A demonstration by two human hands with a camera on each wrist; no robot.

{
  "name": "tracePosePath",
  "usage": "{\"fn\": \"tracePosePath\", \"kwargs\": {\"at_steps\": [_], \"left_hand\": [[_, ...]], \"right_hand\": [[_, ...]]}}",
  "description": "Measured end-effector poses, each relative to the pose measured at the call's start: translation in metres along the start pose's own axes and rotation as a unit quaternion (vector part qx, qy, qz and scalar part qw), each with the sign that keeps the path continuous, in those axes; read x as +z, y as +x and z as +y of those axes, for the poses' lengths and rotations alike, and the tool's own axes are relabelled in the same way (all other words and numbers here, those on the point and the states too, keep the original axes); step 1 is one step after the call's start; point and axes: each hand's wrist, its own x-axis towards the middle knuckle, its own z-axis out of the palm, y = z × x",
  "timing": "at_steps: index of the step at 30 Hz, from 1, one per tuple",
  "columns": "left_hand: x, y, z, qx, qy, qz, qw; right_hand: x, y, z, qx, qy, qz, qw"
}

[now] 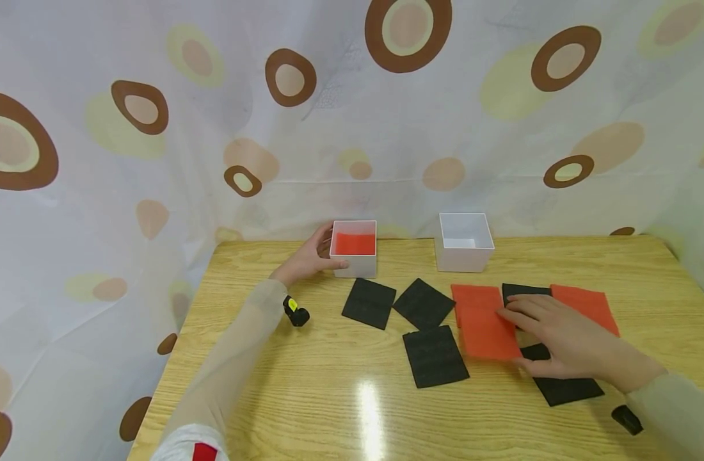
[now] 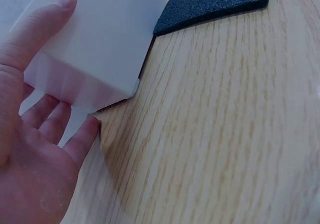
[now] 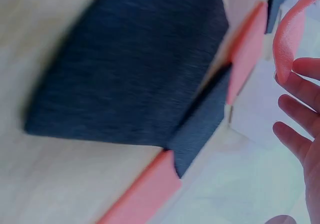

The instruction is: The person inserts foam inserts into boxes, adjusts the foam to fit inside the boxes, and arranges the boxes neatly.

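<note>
My left hand (image 1: pixel 307 261) grips a white square box (image 1: pixel 360 266) at the back of the table, thumb across its front and fingers along its left side. A red foam square (image 1: pixel 354 244) lies inside that box. My right hand (image 1: pixel 576 339) holds another red foam square (image 1: pixel 490 333) by its right edge. In the right wrist view this held red square (image 3: pixel 289 42) bends upward, with fingertips at its lower end. Black foam squares (image 3: pixel 130 69) lie below and beside the right hand, some partly hidden under it.
A second white box (image 1: pixel 464 260) stands at the back, right of the first. Several black squares (image 1: pixel 369 303) lie in front of the boxes. A red square (image 1: pixel 585 306) lies beyond the right hand. Patterned cloth (image 1: pixel 340 128) hangs behind the wooden table (image 1: pixel 306 397).
</note>
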Motion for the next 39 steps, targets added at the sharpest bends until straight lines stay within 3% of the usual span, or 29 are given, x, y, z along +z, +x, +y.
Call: {"fn": "tracePosePath", "kwargs": {"at_steps": [13,21,39], "left_hand": [[-0.001,0.000,-0.002,-0.001,-0.008,-0.001,1.0000],[-0.002,0.000,-0.003,0.002,-0.014,-0.003,0.9999],[-0.003,0.003,-0.003,0.000,-0.008,-0.004,1.0000]], "right_hand": [[-0.014,0.046,0.008,-0.036,0.007,0.051,0.998],[-0.023,0.086,0.005,-0.029,0.000,0.023,0.999],[-0.020,0.170,0.000,-0.054,0.010,-0.028,0.998]]}}
